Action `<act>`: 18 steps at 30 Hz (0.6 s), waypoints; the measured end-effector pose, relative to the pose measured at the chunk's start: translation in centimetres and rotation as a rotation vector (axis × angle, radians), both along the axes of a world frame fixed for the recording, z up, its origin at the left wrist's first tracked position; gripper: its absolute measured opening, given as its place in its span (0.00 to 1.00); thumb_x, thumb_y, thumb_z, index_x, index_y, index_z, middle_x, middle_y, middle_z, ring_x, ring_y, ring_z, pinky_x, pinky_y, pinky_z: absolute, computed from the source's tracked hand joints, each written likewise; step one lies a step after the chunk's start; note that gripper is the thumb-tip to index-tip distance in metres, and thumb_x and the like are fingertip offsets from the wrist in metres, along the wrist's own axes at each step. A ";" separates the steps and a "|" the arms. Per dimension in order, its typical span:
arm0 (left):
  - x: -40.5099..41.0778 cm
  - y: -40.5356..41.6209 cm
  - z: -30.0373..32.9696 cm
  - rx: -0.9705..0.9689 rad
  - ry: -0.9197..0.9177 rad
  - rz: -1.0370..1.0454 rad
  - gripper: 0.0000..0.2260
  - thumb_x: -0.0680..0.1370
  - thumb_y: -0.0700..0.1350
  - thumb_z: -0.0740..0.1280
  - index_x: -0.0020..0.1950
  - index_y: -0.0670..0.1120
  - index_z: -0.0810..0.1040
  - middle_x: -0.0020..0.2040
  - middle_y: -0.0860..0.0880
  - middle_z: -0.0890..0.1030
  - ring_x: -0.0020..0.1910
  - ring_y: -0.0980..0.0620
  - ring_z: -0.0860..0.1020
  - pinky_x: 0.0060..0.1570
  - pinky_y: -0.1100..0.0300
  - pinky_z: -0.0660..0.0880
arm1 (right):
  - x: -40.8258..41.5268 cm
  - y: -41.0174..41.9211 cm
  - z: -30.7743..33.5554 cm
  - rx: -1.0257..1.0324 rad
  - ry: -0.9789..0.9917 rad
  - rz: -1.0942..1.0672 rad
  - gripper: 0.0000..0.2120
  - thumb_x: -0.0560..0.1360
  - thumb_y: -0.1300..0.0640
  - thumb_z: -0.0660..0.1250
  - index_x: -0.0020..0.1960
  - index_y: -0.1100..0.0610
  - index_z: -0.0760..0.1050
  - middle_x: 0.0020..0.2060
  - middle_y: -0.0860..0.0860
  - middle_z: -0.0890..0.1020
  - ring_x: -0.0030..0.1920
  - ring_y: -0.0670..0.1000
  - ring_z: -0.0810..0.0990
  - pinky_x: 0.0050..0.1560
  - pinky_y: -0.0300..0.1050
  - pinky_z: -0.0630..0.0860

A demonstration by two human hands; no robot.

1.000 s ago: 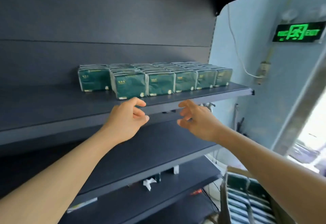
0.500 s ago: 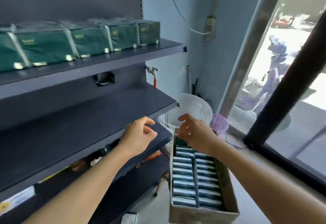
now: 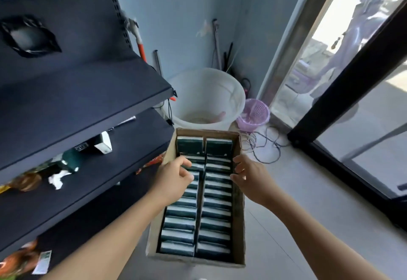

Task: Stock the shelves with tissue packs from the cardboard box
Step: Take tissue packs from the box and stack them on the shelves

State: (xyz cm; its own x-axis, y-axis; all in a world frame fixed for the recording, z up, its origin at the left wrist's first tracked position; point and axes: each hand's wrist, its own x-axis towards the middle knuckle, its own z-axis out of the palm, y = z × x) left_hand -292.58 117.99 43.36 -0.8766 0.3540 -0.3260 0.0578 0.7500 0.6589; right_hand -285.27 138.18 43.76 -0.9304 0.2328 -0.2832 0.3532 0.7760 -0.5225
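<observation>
An open cardboard box [image 3: 239,231] stands on the floor, filled with two rows of dark green tissue packs [image 3: 217,213] standing on edge. My left hand [image 3: 174,179] hovers over the left row near the box's far end, fingers loosely curled, fingertips close to a pack's top. Over the right row, my right hand [image 3: 250,177] has its fingers bent and holds nothing. Dark shelves [image 3: 83,103] rise on the left.
A white bucket [image 3: 220,94] and a small purple basket [image 3: 255,114] stand beyond the box. Loose cables [image 3: 266,147] lie on the floor to the right. A glass door with a black frame [image 3: 343,77] is on the right. Small items lie on the lower shelves.
My view has dropped from the stocked upper shelf down to the box. Both hands have come down from the shelf edge to just above the packs in the box.
</observation>
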 end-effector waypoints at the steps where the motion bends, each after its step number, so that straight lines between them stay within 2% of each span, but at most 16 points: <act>1: -0.3 0.6 -1.0 -0.001 -0.019 0.000 0.11 0.76 0.44 0.67 0.57 0.50 0.76 0.43 0.56 0.79 0.45 0.54 0.79 0.51 0.56 0.77 | -0.2 0.5 -0.9 -0.011 -0.007 -0.011 0.20 0.76 0.55 0.65 0.66 0.56 0.66 0.57 0.54 0.78 0.57 0.54 0.76 0.54 0.44 0.71; 8: -5.7 3.6 -7.1 -0.077 -0.056 -0.048 0.15 0.76 0.45 0.67 0.62 0.53 0.72 0.57 0.54 0.77 0.53 0.53 0.76 0.54 0.53 0.76 | -4.6 2.9 -6.3 -0.046 -0.008 -0.069 0.21 0.76 0.54 0.65 0.67 0.56 0.65 0.60 0.54 0.75 0.59 0.52 0.74 0.57 0.42 0.70; 11: -9.1 4.7 -9.9 -0.118 -0.016 -0.099 0.19 0.77 0.43 0.66 0.67 0.50 0.69 0.63 0.51 0.74 0.61 0.51 0.72 0.56 0.60 0.69 | -7.7 3.2 -9.1 -0.067 -0.015 -0.076 0.24 0.76 0.53 0.65 0.69 0.55 0.63 0.64 0.52 0.71 0.63 0.51 0.71 0.64 0.44 0.69; 14: -12.4 5.6 -12.7 -0.180 0.061 -0.157 0.22 0.77 0.42 0.66 0.70 0.49 0.66 0.68 0.49 0.69 0.67 0.50 0.67 0.61 0.58 0.65 | -11.0 3.4 -12.4 -0.057 -0.017 -0.080 0.27 0.76 0.53 0.65 0.71 0.54 0.61 0.67 0.51 0.68 0.68 0.51 0.66 0.68 0.45 0.64; 18: -16.2 5.9 -17.2 -0.317 0.250 -0.268 0.25 0.76 0.45 0.67 0.71 0.50 0.63 0.70 0.51 0.66 0.69 0.50 0.64 0.67 0.54 0.62 | -14.8 3.8 -17.1 0.060 -0.008 -0.071 0.29 0.74 0.52 0.66 0.72 0.54 0.60 0.69 0.51 0.66 0.70 0.52 0.60 0.70 0.48 0.61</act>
State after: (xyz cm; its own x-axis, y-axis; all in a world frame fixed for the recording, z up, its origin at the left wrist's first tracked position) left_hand -308.75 123.90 26.19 -0.8336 0.4950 -0.2450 0.4038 0.8488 0.3412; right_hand -300.10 141.95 26.62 -0.9087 0.3145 -0.2744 0.4124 0.7786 -0.4731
